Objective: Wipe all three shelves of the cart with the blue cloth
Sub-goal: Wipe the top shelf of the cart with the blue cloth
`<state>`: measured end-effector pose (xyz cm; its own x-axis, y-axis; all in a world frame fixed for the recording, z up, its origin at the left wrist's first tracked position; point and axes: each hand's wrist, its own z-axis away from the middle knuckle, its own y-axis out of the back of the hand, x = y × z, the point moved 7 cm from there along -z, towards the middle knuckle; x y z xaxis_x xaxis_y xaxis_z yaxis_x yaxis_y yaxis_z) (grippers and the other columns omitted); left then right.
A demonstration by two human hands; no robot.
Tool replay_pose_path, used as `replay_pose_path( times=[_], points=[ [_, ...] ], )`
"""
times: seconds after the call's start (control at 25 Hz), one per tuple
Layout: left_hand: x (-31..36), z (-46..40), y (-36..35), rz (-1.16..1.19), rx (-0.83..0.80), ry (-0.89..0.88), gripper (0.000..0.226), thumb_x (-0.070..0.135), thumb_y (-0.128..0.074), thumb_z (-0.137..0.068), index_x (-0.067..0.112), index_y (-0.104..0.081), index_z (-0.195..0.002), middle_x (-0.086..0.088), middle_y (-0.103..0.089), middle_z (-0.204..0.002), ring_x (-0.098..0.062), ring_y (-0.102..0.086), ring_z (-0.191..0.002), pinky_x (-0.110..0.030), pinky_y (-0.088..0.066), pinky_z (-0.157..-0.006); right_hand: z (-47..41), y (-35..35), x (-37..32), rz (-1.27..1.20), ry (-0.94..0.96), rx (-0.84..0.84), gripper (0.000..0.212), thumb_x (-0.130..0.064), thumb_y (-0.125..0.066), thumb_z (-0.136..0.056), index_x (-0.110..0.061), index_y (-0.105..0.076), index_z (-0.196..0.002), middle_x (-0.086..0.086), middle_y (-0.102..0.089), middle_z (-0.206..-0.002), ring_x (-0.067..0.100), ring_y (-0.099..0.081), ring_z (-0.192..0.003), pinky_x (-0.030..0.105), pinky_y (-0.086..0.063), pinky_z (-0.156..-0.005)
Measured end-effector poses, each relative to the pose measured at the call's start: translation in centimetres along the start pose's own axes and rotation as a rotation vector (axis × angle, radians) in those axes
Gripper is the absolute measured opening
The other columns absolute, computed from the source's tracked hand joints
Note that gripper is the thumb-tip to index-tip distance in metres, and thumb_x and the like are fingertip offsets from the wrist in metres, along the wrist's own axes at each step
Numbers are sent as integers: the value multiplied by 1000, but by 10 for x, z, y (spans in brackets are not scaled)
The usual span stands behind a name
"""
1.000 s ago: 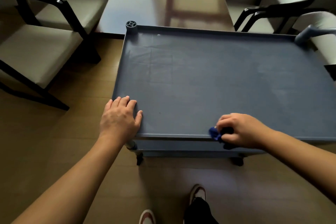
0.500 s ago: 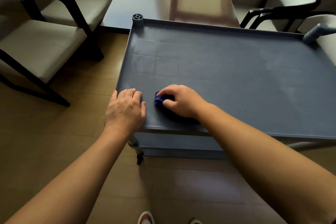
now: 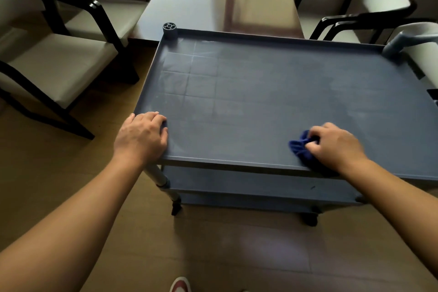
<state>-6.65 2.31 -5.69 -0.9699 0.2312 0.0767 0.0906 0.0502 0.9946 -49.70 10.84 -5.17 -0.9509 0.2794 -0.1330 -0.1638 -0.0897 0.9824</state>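
Cloth (image 3: pixel 300 147), bunched in the right hand (image 3: pixel 336 147), may miss far corners of the top shelf (image 3: pixel 272 92); left hand (image 3: pixel 142 136) lies flat, bracing.

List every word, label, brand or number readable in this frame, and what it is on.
None can be read.
Cart: no label or brand shows on its shelves or rim.
Post cap: a moulded ring with arrow-like marks, no letters legible.
Cloth, under the right hand: no tag in view.
Chairs and table: no writing.

Right hand (image 3: pixel 336 147) hides most blue cloth (image 3: pixel 299 147) (bunched).
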Motion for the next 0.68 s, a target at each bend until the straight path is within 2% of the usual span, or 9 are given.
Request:
replay_pose_path(
  times=[0.04, 0.12, 0.2, 0.28, 0.36, 0.4, 0.48, 0.6, 0.68],
  points=[
    [-1, -1, -1, -4, 1, 10, 33, 36, -56, -104, 18, -62, -131, -10, -67, -139, -36, -64, -126, -57, -42, -117, 0, 5, 22, -24, -112, 43, 19, -31, -61, -83, -30, -71, -99, 13, -64, -111, 39, -64, -98, 37, -48, -77],
    [1, -3, -1, 11, 15, 20, 38, 39, -56, -104, 18, -60, -134, -11, -65, -141, -36, -62, -129, -60, -41, -118, -4, 11, 22, -151, -158, 161, 22, -29, -61, -84, -28, -72, -103, 17, -66, -111, 41, -63, -99, 37, -47, -77],
    [17, -6, -1, 35, 14, -24, 56, 54, -55, -101, 18, -54, -144, -13, -59, -150, -36, -55, -138, -62, -38, -120, -13, 16, -31, -316, -12, 247, 24, -29, -58, -86, -27, -71, -106, 14, -66, -112, 38, -64, -101, 37, -49, -81],
    [45, -6, -11, 48, -105, -91, 94, 86, -44, -86, 23, -39, -155, -12, -43, -163, -34, -39, -151, -59, -29, -125, -15, 14, -103, -422, 173, 243, 28, -31, -56, -87, -29, -70, -110, 9, -66, -116, 36, -63, -102, 38, -52, -87],
    [67, -2, -31, 29, -257, -108, 130, 110, -22, -61, 30, -18, -164, -8, -19, -174, -31, -13, -161, -57, -14, -130, -9, -9, -160, -323, 291, 171, 32, -41, -51, -88, -33, -66, -115, 3, -62, -125, 37, -60, -104, 43, -50, -90],
    [71, 0, -39, 3, -281, -103, 139, 113, -11, -54, 31, -10, -165, -8, -10, -176, -30, -3, -162, -56, -8, -131, -3, -22, -179, -197, 326, 152, 36, -49, -49, -87, -34, -64, -116, 2, -60, -128, 38, -57, -105, 44, -48, -89],
    [70, 3, -47, -22, -265, -87, 143, 114, -2, -49, 32, -3, -166, -6, -2, -177, -29, 6, -162, -57, -1, -131, 3, -39, -187, -8, 338, 167, 43, -59, -49, -84, -31, -62, -114, 4, -58, -129, 39, -54, -100, 44, -43, -83],
    [67, 4, -49, -12, -229, -87, 143, 117, -8, -49, 34, -4, -165, -5, -3, -177, -28, 6, -162, -56, 0, -132, -3, -40, -161, 26, 320, 188, 37, -52, -55, -85, -26, -65, -110, 7, -58, -127, 40, -53, -92, 42, -45, -75],
    [67, 4, -49, -8, -209, -95, 141, 117, -10, -51, 35, -4, -165, -4, -3, -177, -28, 6, -163, -57, 0, -132, -13, -36, -123, 17, 256, 182, 34, -48, -57, -87, -25, -67, -110, 9, -58, -127, 41, -54, -91, 43, -50, -75]
  ],
)
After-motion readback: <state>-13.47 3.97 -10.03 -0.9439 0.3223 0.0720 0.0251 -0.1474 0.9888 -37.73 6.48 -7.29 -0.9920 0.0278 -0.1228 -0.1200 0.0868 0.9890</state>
